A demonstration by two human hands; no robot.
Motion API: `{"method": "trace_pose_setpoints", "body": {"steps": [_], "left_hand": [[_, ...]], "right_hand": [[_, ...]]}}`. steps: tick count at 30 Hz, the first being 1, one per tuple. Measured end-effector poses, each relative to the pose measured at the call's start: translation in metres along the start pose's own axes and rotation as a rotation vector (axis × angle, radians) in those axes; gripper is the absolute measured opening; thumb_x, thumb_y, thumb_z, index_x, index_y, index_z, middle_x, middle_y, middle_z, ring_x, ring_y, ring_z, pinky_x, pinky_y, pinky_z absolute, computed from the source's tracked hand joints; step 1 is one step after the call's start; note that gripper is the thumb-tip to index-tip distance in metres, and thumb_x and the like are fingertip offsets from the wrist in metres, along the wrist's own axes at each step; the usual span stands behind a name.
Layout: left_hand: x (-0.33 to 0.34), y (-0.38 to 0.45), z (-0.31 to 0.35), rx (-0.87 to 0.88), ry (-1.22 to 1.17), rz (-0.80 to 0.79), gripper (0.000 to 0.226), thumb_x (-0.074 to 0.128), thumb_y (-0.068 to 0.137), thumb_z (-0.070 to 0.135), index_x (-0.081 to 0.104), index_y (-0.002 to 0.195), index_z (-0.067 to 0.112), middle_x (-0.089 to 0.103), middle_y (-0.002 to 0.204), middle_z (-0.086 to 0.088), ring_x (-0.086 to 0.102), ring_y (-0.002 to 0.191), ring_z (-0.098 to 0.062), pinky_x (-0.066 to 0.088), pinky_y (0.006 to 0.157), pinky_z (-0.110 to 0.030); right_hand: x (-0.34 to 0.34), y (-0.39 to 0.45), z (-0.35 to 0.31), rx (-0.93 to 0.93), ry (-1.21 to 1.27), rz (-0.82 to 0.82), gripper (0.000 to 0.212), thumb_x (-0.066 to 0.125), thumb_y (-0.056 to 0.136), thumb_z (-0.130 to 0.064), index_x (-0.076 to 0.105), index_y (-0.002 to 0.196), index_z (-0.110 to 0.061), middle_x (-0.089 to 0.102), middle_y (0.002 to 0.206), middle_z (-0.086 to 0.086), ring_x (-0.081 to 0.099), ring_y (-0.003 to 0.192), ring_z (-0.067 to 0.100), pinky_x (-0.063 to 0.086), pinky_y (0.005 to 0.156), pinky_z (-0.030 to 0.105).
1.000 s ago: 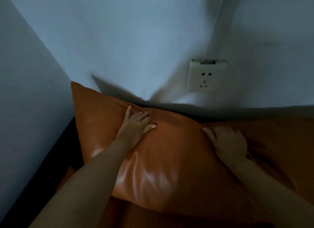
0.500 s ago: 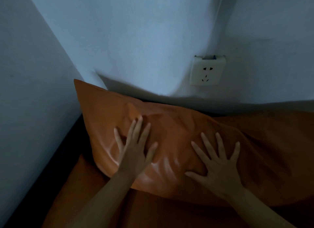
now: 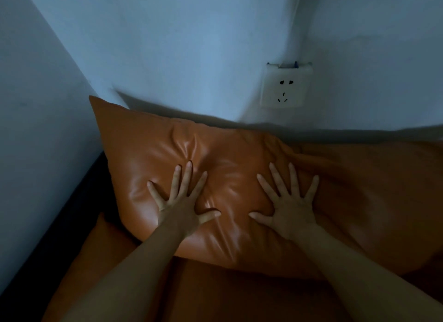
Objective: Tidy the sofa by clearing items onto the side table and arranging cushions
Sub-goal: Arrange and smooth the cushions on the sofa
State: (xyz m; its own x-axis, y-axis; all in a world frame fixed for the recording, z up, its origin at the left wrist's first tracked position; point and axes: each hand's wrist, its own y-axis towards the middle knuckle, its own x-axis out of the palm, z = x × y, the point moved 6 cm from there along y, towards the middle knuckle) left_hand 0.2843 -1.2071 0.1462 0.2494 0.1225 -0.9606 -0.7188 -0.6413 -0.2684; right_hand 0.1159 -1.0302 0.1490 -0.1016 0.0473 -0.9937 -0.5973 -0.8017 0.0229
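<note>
An orange leather cushion [image 3: 167, 144] leans against the wall in the sofa's left corner, its face creased and shiny. My left hand [image 3: 181, 205] lies flat on its lower middle with fingers spread. My right hand [image 3: 288, 205] presses flat on the cushion's right part, fingers also spread. Neither hand holds anything. A second orange cushion [image 3: 374, 185] lies against the wall to the right, partly behind the first. The orange sofa seat [image 3: 215, 295] shows below.
A white wall socket [image 3: 285, 85] sits on the back wall above the cushions, with a cable running up from it. A side wall [image 3: 36, 129] closes in on the left, with a dark gap [image 3: 60, 225] between it and the sofa.
Both hands slid down the cushion face and spread flat; a second ago the left rested near its top and the right gripped its right edge. The cushion top has a dent.
</note>
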Motion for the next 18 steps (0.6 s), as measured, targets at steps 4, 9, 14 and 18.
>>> {"method": "trace_pose_setpoints", "body": {"steps": [4, 9, 14, 18], "left_hand": [[-0.003, -0.010, 0.002, -0.005, 0.039, 0.045, 0.100, 0.006, 0.064, 0.095, -0.035, 0.138, 0.042, -0.053, 0.140, 0.002, -0.043, 0.134, -0.021, -0.010, 0.099, -0.077], [-0.008, -0.025, 0.004, -0.009, 0.102, 0.121, 0.098, 0.007, 0.068, 0.092, -0.036, 0.138, 0.039, -0.048, 0.145, -0.001, -0.033, 0.140, -0.024, -0.001, 0.104, -0.073], [-0.024, -0.051, 0.023, 0.234, 0.013, 0.406, 0.098, 0.046, 0.074, 0.078, 0.013, 0.153, 0.030, 0.005, 0.162, -0.004, 0.012, 0.147, -0.025, 0.014, 0.105, -0.064], [-0.006, -0.067, 0.057, 0.459, 0.114, 0.392, 0.109, 0.069, 0.061, 0.071, 0.024, 0.151, 0.031, 0.022, 0.158, -0.007, 0.026, 0.143, -0.029, 0.023, 0.102, -0.070]], "right_hand": [[-0.008, -0.010, -0.001, -0.009, -0.031, 0.004, 0.090, 0.019, 0.072, -0.090, 0.021, 0.148, -0.040, 0.015, 0.160, -0.003, 0.006, 0.146, 0.036, -0.006, 0.104, 0.074], [-0.019, -0.028, -0.004, -0.044, -0.034, -0.001, 0.086, 0.016, 0.078, -0.085, 0.027, 0.148, -0.037, 0.022, 0.158, 0.000, 0.015, 0.145, 0.036, -0.003, 0.105, 0.073], [-0.028, -0.057, 0.000, -0.114, 0.000, 0.029, 0.072, 0.024, 0.090, -0.066, 0.036, 0.147, -0.024, 0.023, 0.157, 0.002, 0.024, 0.144, 0.028, 0.006, 0.112, 0.064], [-0.020, -0.094, 0.022, -0.197, -0.034, 0.071, 0.068, 0.028, 0.090, -0.064, 0.031, 0.148, -0.030, 0.019, 0.159, 0.000, 0.021, 0.145, 0.024, 0.009, 0.112, 0.064]]}}
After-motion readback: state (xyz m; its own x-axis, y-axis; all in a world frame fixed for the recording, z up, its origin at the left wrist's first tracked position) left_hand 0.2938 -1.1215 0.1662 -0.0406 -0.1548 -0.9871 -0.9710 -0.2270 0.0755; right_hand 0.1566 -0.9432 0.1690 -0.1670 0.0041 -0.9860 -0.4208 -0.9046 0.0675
